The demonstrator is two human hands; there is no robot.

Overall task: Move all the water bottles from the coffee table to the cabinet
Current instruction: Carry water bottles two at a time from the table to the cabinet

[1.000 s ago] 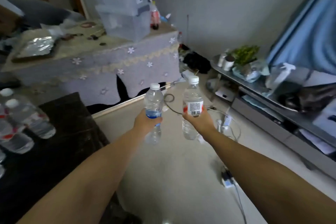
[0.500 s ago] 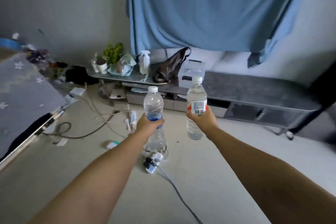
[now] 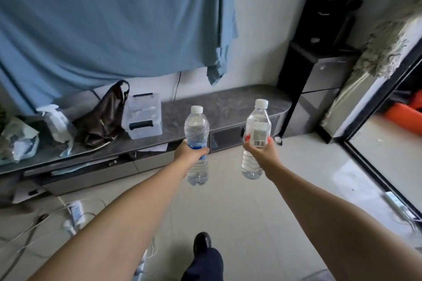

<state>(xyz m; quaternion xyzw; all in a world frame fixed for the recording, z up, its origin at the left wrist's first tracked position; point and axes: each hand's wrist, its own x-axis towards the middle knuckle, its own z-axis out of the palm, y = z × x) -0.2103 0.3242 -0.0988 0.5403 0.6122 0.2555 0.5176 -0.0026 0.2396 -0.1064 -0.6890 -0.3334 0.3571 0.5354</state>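
Observation:
My left hand [image 3: 190,151] grips a clear water bottle with a blue label [image 3: 196,130] around its middle, held upright. My right hand [image 3: 262,150] grips a second clear bottle with a red and white label [image 3: 258,125], also upright. Both have white caps. They hang in the air above the floor, just in front of a long low grey cabinet [image 3: 228,102] that runs along the wall. The coffee table is out of view.
On the cabinet's left part stand a clear plastic box [image 3: 142,116], a brown bag [image 3: 102,118] and a spray bottle [image 3: 54,123]. A black water dispenser [image 3: 319,52] stands at its right end. Cables and a power strip [image 3: 73,212] lie on the floor left. My foot [image 3: 202,242] is below.
The view has swung right and closer to the grey cabinet. Both hands still hold their bottles out in front. The cloth-covered table has left the view.

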